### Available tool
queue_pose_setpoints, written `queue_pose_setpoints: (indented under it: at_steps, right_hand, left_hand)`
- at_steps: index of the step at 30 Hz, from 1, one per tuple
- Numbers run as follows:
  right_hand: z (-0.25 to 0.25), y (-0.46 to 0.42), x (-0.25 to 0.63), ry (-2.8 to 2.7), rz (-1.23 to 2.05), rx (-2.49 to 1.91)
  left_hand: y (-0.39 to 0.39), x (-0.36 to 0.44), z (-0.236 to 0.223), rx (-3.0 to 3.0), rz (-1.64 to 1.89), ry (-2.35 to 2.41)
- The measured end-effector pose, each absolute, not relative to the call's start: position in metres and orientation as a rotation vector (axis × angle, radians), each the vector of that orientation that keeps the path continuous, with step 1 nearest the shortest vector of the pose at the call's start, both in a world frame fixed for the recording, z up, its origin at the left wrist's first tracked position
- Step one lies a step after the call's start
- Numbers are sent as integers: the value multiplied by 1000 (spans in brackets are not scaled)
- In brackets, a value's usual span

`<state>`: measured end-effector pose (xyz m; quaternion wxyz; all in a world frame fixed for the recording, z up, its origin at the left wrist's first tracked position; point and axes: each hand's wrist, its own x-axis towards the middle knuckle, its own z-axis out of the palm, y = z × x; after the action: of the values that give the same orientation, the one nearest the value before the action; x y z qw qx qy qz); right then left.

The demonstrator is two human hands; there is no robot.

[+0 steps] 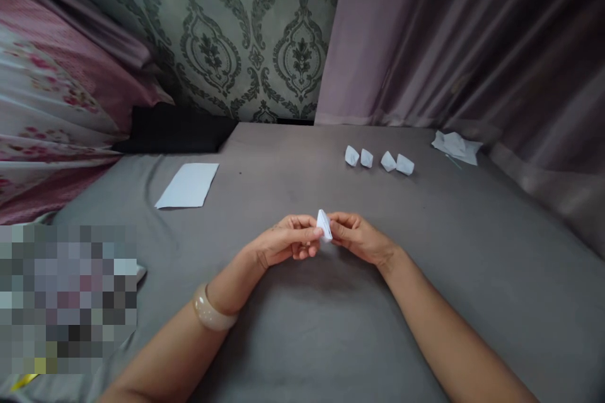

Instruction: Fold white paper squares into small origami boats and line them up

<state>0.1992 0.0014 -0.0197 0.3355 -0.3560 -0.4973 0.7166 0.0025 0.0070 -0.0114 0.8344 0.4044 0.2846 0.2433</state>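
Dark-patterned green-grey wallpaper (256, 58) shows between floral pink drapery (61, 85) and a mauve curtain (362, 38)

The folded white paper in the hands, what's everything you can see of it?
The folded white paper is small, tapering toward its top. It is roughly upright, held over the grey sheet. The left hand pinches one side; fingertips of the right hand touch the other. Its finer folds are too small to make out.

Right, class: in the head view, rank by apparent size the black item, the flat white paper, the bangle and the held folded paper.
1. Black item
2. Flat white paper
3. Bangle (its nearness enlarges it)
4. Held folded paper
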Motion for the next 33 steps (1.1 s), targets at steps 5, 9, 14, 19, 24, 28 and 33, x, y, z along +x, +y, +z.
queue_pose_setpoints:
  at_steps: [5,9,14,19,24,28,33]
  right_hand:
    - [-17,3,206,-1365,1915,-915]
    - [-15,4,209,-1485,1885,-1025]
    - [-19,6,202,-1499,1640,-1188]
    - [-26,7,189,-1343,1346,-1237]
    - [-31,7,180,-1228,1266,-1163]
    - [-34,7,178,-1203,1242,-1142]
    - [-37,5,177,-1302,1227,-1141]
  left_hand:
    - [10,-1,-13,883,538,662]
    - [13,-2,-17,982,562,766]
    - [14,6,-22,1073,747,938]
    - [14,12,-24,1054,959,966]
    - [13,17,-26,1013,1117,897]
    - [12,19,-25,1006,1128,872]
    - [12,17,-21,1083,1044,972]
